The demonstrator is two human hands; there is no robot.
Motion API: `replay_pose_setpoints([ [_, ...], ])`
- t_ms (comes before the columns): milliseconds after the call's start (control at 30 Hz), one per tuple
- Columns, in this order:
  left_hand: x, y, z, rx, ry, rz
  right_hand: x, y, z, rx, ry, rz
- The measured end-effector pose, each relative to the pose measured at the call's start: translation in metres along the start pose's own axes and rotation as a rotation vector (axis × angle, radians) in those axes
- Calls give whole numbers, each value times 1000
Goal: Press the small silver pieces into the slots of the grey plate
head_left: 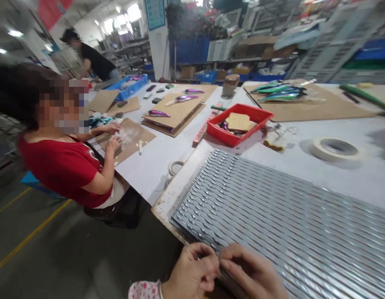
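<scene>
My left hand (194, 272) and my right hand (253, 274) meet at the bottom edge of the view, fingertips pinched together on the near edge of a large grey ribbed sheet (289, 220). The sheet has rows of wavy silver strips and lies on the white table (351, 178) in front of me. Both hands have their fingers curled and pressed on a thin strip at the sheet's near corner; the pinched part is too small to make out clearly.
A red tray (222, 135) with brown pads, a tape roll (332, 148), another small tape ring (175, 167), cardboard boards with shiny fishing lures (275, 93) lie farther back. A person in a red shirt (64, 166) works seated at left; another person stands far back.
</scene>
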State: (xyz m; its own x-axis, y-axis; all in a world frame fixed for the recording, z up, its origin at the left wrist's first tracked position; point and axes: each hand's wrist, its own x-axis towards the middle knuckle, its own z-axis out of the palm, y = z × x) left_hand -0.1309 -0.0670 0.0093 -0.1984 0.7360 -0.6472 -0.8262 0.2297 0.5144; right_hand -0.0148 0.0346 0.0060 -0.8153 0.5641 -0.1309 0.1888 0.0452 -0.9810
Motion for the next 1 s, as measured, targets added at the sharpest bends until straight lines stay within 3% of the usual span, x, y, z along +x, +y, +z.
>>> replay_pose_setpoints([
  [200, 1, 5, -1, 282, 2, 123, 2, -11, 5, 400, 52, 197],
  [333, 6, 8, 1, 317, -38, 75, 4, -12, 2, 491, 24, 215],
  [433, 3, 11, 6, 170, -67, 15, 11, -9, -10, 287, 83, 135],
  [533, -1, 16, 8, 89, -79, -59, 23, -5, -25, -170, 196, -31],
  [633, -1, 18, 5, 73, -93, -133, 33, 0, -33, -470, 178, -135],
  [833, 5, 14, -4, 57, -117, -200, 41, 8, -28, -733, 141, -128],
  [1000, 6, 13, -4, 51, -57, -122, 42, 8, -24, -851, 147, -104],
])
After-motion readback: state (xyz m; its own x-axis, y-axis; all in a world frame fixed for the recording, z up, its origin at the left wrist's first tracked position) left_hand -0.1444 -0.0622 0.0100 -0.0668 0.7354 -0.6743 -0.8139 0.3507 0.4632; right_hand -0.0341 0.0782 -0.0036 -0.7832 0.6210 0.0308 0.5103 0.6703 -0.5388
